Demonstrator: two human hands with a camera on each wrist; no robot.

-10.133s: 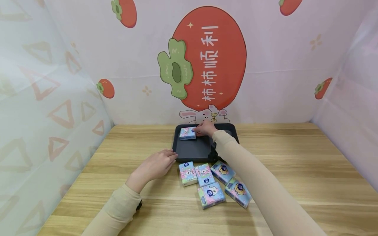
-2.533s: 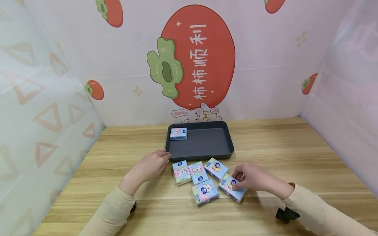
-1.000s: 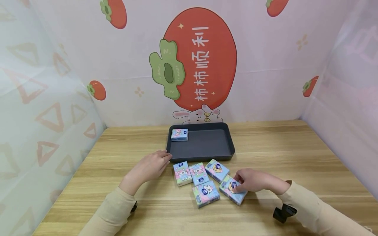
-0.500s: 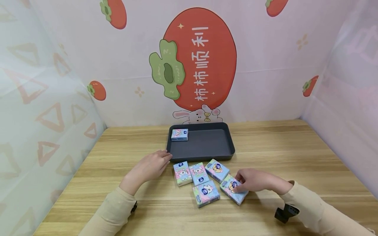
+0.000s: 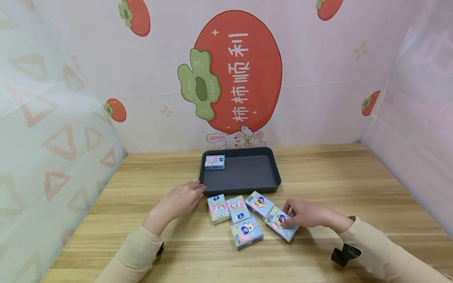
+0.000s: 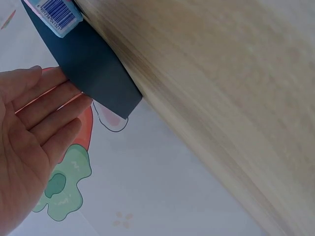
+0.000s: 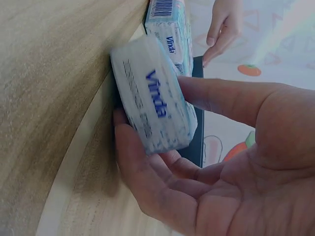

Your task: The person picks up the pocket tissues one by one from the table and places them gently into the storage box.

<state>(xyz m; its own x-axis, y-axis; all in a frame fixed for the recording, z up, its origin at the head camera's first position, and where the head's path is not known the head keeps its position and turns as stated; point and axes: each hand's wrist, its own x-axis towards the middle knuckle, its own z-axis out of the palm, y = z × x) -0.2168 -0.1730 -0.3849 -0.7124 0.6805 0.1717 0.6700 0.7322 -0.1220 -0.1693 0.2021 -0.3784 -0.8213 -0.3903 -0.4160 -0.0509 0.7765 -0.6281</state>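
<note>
My right hand (image 5: 308, 214) pinches the rightmost pocket tissue pack (image 5: 277, 225) between thumb and fingers. In the right wrist view, this pack (image 7: 152, 98) shows a white end marked Vinda and sits tilted in the grip. My left hand (image 5: 178, 202) lies with extended fingers at the front left corner of a dark grey tray (image 5: 240, 189). The left wrist view shows those fingertips against the tray's wall (image 6: 106, 93). One tissue pack (image 5: 214, 162) sits in the tray's back left corner.
In front of the tray lie several more tissue packs: one far left (image 5: 218, 209), one beside it (image 5: 238, 209), one nearest me (image 5: 247, 232) and one (image 5: 260, 204) touching or close to the held pack. A printed cloth backdrop (image 5: 155, 78) rises behind the wooden table (image 5: 336, 177).
Ten seconds ago my right hand was at the pack inside the tray; it then came back to the rightmost pack. In the last half second that pack shifted slightly upward in view. My left hand stayed.
</note>
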